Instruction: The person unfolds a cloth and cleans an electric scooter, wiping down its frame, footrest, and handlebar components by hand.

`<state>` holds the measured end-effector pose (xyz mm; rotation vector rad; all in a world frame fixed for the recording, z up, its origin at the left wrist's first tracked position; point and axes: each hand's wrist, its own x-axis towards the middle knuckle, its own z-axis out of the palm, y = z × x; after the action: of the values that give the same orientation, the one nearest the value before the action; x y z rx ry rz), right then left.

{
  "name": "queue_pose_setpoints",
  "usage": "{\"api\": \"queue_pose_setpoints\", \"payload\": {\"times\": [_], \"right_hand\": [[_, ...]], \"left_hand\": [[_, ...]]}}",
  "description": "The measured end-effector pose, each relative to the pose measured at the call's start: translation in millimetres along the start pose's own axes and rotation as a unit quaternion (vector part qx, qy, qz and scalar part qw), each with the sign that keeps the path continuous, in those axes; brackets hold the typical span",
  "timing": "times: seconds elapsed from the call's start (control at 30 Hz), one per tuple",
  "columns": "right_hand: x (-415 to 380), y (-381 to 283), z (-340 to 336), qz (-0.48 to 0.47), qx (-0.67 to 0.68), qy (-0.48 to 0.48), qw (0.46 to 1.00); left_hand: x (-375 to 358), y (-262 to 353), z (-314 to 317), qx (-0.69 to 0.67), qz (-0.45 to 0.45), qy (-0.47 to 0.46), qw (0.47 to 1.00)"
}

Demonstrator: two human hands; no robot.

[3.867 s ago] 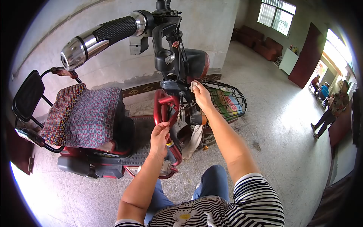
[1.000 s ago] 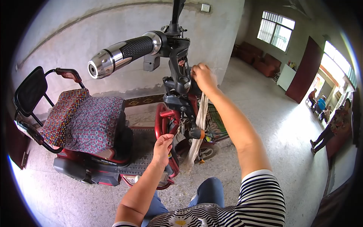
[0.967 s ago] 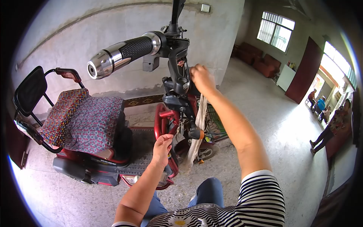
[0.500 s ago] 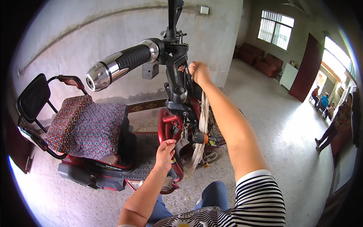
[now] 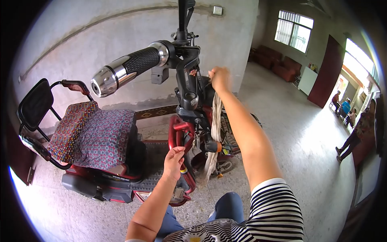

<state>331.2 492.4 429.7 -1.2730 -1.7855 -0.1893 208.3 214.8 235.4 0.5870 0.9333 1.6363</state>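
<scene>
A bundle of whitish strands hangs down the front of a red mobility scooter, below its handlebar post. My right hand is raised at the top of that bundle, beside the dark steering column. Its fingers are curled closed and slightly blurred; whatever is in them is hidden. Lower down, my left hand has thumb and fingers pinched together in front of the red frame tube. Anything thin in that pinch is too small to make out. Above it juts the chrome and black handlebar grip.
On the scooter seat lie a dotted cushion and a patterned cushion. An orange-ended lamp sticks out near the strands. A plastered wall stands behind. Brown sofas and several people are farther off at right.
My right hand has shifted a little to the right, away from the steering column. My left hand has moved slightly left and up, still pinched.
</scene>
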Motion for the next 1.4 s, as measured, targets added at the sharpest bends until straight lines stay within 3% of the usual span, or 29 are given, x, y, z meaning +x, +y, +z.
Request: {"api": "queue_pose_setpoints", "payload": {"times": [0.1,0.37,0.5,0.63,0.67,0.73,0.8,0.87,0.93,0.97,1.0,1.07,1.2,1.3,1.4], "right_hand": [[-38.8,-6.2,-25.9,-0.126,0.094,0.179,0.971],[-99.9,10.5,-32.7,-0.168,0.096,0.248,0.949],[-127.8,23.9,-24.4,-0.199,0.091,0.23,0.948],[-172.3,44.5,-17.2,-0.23,0.107,0.072,0.964],[-182.9,53.2,-18.0,-0.228,0.123,0.045,0.965],[-203.1,59.4,-35.1,-0.146,0.1,0.106,0.978],[-226.3,72.2,-56.5,-0.074,0.172,0.16,0.969],[-257.0,97.5,-66.5,0.042,0.246,0.143,0.958],[-294.5,130.9,-46.7,0.264,0.388,0.069,0.88],[-303.4,132.5,-56.5,0.407,0.525,0.054,0.746],[-312.2,131.9,-64.4,0.52,0.639,0.036,0.566],[-323.7,137.1,-54.0,0.546,0.716,0.117,0.42],[-301.0,142.6,-63.8,0.548,0.723,0.163,0.388],[-271.4,152.3,-78.8,0.511,0.73,0.196,0.409],[-249.7,166.0,-101.0,0.46,0.772,0.24,0.366]], "left_hand": [[0.8,-3.2,1.8,0.007,-0.001,-0.011,1.0],[-11.6,-3.9,6.1,0.005,-0.005,-0.016,1.0],[-18.1,-10.0,12.6,0.013,-0.016,-0.007,1.0],[-20.2,-20.4,12.0,0.021,-0.031,-0.022,0.999],[-16.8,-25.6,8.7,0.032,-0.032,-0.023,0.999],[-21.1,-28.2,10.5,0.049,-0.04,-0.011,0.998],[-30.0,-27.9,19.3,0.034,-0.043,-0.028,0.998],[-31.0,-34.3,21.4,0.059,-0.066,-0.032,0.996],[-22.9,-51.0,15.2,0.076,-0.087,-0.063,0.991],[-20.0,-58.0,17.2,0.08,-0.094,-0.084,0.989],[-19.7,-63.6,18.4,0.101,-0.11,-0.094,0.984],[-22.3,-71.2,23.8,0.129,-0.14,-0.118,0.975],[-23.2,-77.1,39.2,0.154,-0.156,-0.117,0.969],[-20.9,-78.7,44.6,0.157,-0.157,-0.116,0.968],[-17.1,-84.6,41.0,0.148,-0.154,-0.135,0.968]]}}
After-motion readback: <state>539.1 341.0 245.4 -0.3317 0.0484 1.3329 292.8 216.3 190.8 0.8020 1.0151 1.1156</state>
